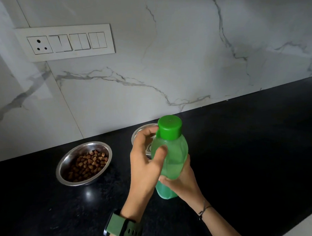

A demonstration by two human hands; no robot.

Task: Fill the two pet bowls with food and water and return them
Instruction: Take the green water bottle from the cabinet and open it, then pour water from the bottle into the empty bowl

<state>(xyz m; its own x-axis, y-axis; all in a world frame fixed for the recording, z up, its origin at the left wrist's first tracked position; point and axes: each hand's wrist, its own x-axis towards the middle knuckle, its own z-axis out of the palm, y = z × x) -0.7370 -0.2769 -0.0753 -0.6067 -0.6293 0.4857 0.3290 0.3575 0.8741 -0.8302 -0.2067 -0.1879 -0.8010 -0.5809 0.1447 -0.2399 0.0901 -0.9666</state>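
1. A green watch [122, 229] is worn on the left wrist and a thin cord band [204, 208] on the right, nearest the camera.
2. The green bottle [170, 159] is held upright above the black counter [254, 148] by the right hand [183, 182], whose fingers are curled round its lower body, probably to steady it for opening.
3. The left hand [144, 155] is raised beside the bottle's shoulder, fingers loosely spread, one fingertip by the tab of the green cap [170, 127]; nothing is gripped.
4. Pale liquid, likely water, is seen through the bottle.
5. Brown kibble [86, 164] is held in the left steel bowl [66, 159].
6. The second bowl [143, 128], farther right, is mostly hidden; its contents cannot be told.
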